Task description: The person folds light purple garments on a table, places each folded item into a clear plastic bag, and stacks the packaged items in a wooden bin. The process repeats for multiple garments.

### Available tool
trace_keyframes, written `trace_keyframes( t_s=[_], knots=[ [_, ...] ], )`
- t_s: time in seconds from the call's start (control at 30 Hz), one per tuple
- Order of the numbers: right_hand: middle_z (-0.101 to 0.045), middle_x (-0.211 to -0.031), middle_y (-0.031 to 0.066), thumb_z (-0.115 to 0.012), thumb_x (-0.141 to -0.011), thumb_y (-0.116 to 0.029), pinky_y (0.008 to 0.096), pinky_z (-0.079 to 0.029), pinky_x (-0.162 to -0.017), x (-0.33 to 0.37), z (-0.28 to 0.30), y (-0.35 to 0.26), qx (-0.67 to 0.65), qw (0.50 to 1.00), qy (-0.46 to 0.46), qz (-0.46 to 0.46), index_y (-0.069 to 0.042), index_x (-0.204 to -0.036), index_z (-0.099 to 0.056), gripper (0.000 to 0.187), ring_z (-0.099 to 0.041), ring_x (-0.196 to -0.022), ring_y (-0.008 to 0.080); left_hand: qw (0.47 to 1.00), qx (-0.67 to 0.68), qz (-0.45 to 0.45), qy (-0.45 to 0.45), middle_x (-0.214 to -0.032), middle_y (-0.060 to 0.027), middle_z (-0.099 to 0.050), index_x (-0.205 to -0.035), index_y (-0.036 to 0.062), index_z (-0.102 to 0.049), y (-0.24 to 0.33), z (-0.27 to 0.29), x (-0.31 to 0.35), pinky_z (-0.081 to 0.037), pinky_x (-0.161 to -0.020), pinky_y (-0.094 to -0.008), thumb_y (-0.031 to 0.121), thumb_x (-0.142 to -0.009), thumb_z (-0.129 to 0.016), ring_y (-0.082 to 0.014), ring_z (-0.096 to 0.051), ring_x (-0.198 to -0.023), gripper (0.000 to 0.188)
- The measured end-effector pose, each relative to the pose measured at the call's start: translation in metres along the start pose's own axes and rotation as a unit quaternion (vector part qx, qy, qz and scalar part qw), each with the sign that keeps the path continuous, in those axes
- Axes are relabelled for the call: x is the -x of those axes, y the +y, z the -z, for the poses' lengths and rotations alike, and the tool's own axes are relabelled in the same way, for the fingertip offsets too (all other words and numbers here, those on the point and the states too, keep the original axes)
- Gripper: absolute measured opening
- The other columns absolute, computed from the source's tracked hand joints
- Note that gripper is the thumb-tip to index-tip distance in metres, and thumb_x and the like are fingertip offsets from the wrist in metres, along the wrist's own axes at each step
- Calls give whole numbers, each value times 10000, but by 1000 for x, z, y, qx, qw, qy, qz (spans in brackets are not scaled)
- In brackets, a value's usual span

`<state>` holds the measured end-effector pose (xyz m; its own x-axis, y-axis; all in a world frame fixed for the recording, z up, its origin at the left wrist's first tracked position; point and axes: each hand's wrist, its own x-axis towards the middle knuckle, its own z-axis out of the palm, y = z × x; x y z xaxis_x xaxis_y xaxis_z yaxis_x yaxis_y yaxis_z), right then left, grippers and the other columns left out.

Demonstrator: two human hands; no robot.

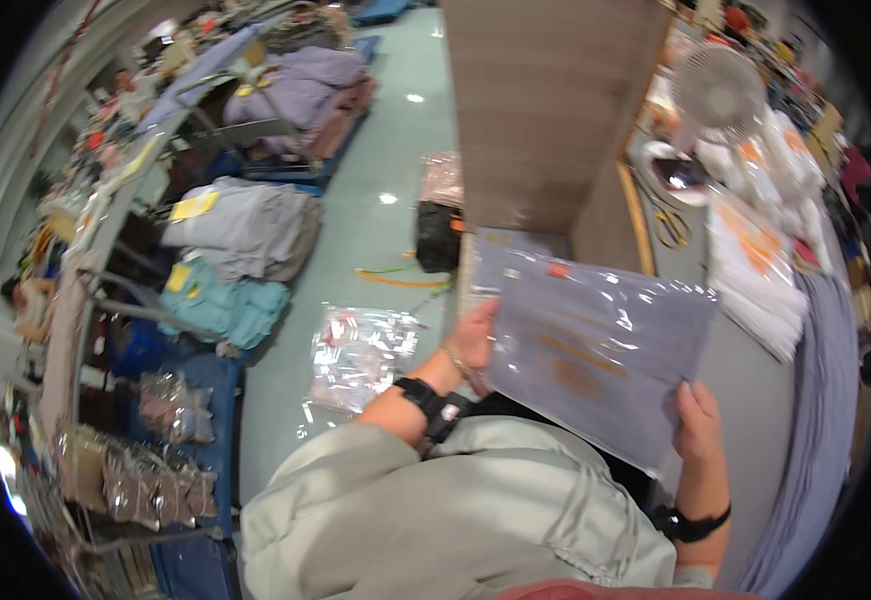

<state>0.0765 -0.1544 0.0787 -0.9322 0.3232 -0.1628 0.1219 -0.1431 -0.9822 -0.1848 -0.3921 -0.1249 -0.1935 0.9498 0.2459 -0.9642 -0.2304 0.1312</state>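
Between my two hands I hold a clear plastic bag with a folded grey-purple garment (606, 350) inside, tilted in front of my body. My left hand (474, 335) grips its left edge, and my right hand (698, 420) pinches its lower right corner. Gold print and a small red sticker show on the bag. Just beyond its upper left corner lies another bagged purple garment (521, 243), partly hidden by the one I hold.
To the right, a grey table (726, 430) carries a white fan (719, 92), yellow-handled scissors (672, 228) and a stack of white plastic bags (756, 270). On the left, carts hold folded clothes (241, 225). A clear bag pile (361, 355) lies on the floor.
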Motion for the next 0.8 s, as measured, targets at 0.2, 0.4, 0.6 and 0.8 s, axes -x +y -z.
trace_keyframes(
  t_s=[0.2,0.4,0.6,0.8],
  knots=[
    [-572,-909,-35,-517,-971,-221,216,-408,-729,-10,0,5,-38,998,13,37,30,-1164,-565,320,-497,-791,50,1000,-19,-7,0,-1384,-132,-497,-1391,73,-441,-4,5,-5,-324,-1095,-459,473,-1007,-302,-300,-467,-1279,572],
    [-550,-849,-51,-524,-973,-228,205,-398,-693,-11,1,2,-27,999,-5,42,25,-1113,-574,293,-479,-740,37,1000,-17,-15,-2,-1379,-123,-504,-1382,90,-456,-5,4,-3,-330,-1093,-460,470,-1011,-296,-296,-473,-1275,555],
    [-554,-857,-48,-523,-973,-224,208,-401,-695,-10,0,2,-41,997,-19,61,22,-1116,-574,289,-483,-748,40,1000,-25,-3,18,-1360,-109,-526,-1373,93,-469,-5,0,-3,-337,-1088,-460,477,-1008,-307,-289,-486,-1263,554],
    [-566,-881,-40,-519,-974,-210,214,-411,-711,-9,-3,1,-35,998,3,50,21,-1125,-574,281,-502,-777,47,1000,-14,-8,22,-1343,-114,-542,-1361,93,-483,-7,-2,-2,-349,-1079,-458,475,-1007,-312,-286,-501,-1248,548]
  ],
)
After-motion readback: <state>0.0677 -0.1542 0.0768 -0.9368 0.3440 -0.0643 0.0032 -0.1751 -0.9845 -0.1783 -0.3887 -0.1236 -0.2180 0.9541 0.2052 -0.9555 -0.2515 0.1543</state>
